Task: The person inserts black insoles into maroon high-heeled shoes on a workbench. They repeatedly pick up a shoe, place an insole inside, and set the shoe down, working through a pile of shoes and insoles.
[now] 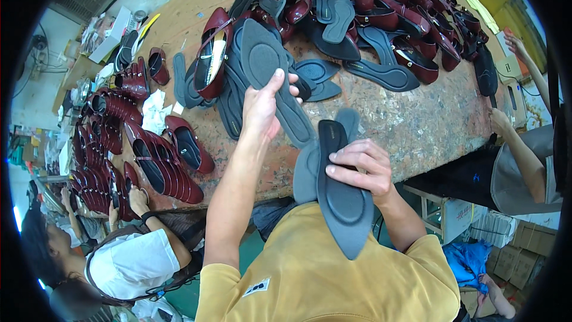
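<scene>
My left hand (262, 107) is closed round the middle of a grey pointed insole (264, 53), its thumb on the upper face and the pointed end away from me. My right hand (364, 167) grips a darker insole (345, 211), whose pointed end hangs toward my body. Beneath that one, other grey insoles (305, 173) stick out at the table's near edge; whether my right fingers also hold these I cannot tell. Just beyond my left hand, a glossy dark red strapped shoe (213, 53) rests on a pile of grey insoles (229, 110).
Dark red shoes (411, 0) and loose insoles (381, 71) heap up across the far side of the worn table (411, 125). Rows of red shoes (158, 164) stand at the left, where a co-worker in white (134, 256) sits. Another person's arm (521, 149) reaches in from the right.
</scene>
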`<state>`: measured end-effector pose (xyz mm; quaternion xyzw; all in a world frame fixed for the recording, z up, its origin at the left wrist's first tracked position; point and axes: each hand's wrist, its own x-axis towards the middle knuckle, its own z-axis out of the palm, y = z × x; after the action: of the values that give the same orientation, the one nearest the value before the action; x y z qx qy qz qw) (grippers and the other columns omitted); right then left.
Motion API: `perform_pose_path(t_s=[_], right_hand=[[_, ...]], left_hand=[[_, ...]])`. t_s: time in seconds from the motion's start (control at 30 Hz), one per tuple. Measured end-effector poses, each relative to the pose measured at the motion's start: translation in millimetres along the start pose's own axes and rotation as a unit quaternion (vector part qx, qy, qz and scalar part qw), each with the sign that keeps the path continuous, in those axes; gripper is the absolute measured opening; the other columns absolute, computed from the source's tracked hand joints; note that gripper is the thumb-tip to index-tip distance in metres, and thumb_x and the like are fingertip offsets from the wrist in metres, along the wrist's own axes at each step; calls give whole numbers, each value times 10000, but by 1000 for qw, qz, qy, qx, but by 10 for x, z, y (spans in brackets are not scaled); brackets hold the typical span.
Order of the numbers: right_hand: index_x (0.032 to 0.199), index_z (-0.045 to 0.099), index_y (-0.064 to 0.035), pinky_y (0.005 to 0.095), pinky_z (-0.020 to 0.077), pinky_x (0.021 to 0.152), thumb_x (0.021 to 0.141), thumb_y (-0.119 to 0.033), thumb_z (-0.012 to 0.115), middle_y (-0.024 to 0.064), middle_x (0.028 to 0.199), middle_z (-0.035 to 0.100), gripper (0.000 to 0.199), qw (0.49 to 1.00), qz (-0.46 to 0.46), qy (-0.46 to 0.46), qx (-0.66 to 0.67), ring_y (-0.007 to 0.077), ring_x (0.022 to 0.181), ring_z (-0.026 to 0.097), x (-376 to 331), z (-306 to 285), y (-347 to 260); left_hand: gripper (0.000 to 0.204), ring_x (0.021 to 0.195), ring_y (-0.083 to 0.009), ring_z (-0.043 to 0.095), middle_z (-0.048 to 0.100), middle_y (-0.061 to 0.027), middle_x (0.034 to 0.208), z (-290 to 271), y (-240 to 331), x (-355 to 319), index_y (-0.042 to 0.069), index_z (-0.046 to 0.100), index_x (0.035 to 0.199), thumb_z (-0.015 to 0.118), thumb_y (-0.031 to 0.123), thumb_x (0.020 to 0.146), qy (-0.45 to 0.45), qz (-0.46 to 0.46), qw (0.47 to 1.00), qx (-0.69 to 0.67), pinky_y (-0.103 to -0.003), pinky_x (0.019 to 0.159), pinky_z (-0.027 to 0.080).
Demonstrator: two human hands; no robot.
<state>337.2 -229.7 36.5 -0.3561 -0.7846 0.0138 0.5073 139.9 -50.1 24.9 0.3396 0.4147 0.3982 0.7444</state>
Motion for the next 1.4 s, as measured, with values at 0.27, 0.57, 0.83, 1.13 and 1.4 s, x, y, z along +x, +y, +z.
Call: perform_pose_path(t_s=[0.27, 0.57, 0.83, 1.13, 1.4], right_hand=[[1215, 730, 38, 298, 532, 838, 1088, -117, 661, 29, 1079, 722, 212, 860, 388, 255, 212, 99, 940, 649, -138, -9, 54], [1154, 802, 12, 285, 559, 854, 1083, -170, 700, 27, 1053, 794, 219, 844, 424, 137, 297, 96, 950, 689, -74, 190, 419], [1095, 792, 35, 295, 599, 760, 1054, -204, 732, 80, 1009, 799, 250, 674, 585, 196, 405, 133, 846, 743, -73, 461, 530], [1086, 789, -39, 293, 616, 659, 1043, -332, 761, 42, 956, 795, 298, 645, 642, 226, 348, 141, 771, 758, -196, 382, 684], [1035, 818, 13, 273, 571, 625, 1022, -149, 768, 33, 857, 804, 170, 831, 470, 195, 225, 77, 698, 705, 37, 572, 278]], left_hand=[[921, 1428, -431, 525, 513, -327, 1548, 210, 203, 543, -113, 428, 1561, 858, 407, 934, 184, 422, 782, 419, -438, 1267, 351], [188, 959, -107, 671, 739, -21, 1021, 121, -283, -351, -6, 766, 1133, 820, 27, 956, -189, 228, 923, 245, -272, 883, 540], [429, 938, -284, 726, 772, -71, 1000, 20, -257, -622, 72, 828, 1009, 708, -164, 672, -258, 460, 763, 373, -385, 850, 591], [707, 1392, -368, 579, 587, -222, 1488, 37, -518, -797, -15, 529, 1523, 841, 22, 890, -77, 374, 846, 372, -456, 1168, 468], [887, 1401, -361, 554, 550, -261, 1497, 179, -1073, -858, -50, 396, 1605, 887, 173, 900, -41, 207, 924, 320, -454, 1180, 447]])
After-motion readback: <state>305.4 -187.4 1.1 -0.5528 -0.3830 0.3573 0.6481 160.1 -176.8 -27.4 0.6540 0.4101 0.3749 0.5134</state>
